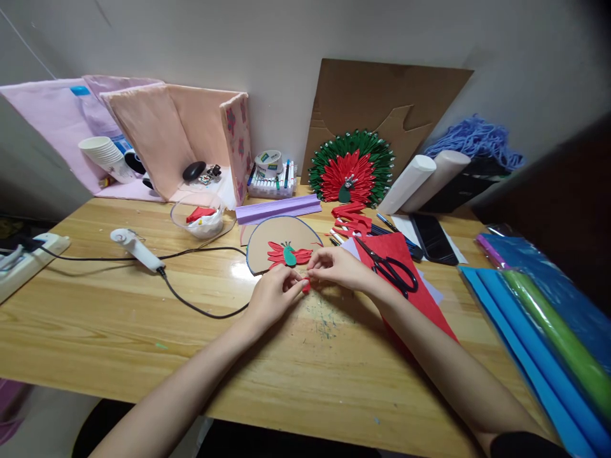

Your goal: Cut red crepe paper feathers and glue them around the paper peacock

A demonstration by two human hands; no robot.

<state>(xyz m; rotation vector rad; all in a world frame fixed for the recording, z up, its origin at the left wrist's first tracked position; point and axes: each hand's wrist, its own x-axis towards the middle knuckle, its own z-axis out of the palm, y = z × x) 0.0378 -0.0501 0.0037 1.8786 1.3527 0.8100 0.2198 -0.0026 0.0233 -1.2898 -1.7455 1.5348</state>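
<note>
Between my two hands is a small red paper piece [306, 285], pinched in the fingers of my left hand [275, 294]. My right hand [337, 267] is closed right beside it, its fingertips bent towards the same piece; whether they grip it too is hard to see. Just beyond the hands lies a rounded cardboard panel [261, 245] with a blue edge. On it sits a green paper bird body [289, 256] with red petal-like pieces on both sides. Black-handled scissors [389, 270] rest on a red sheet [429, 312] to the right of my right hand.
A white glue gun [138, 250] with a black cord lies at left, near a clear bowl [179, 216] of scraps. A finished peacock craft [352, 168] leans on cardboard [367, 95] at the back. At right are a phone [433, 238] and blue and green rolls [548, 331].
</note>
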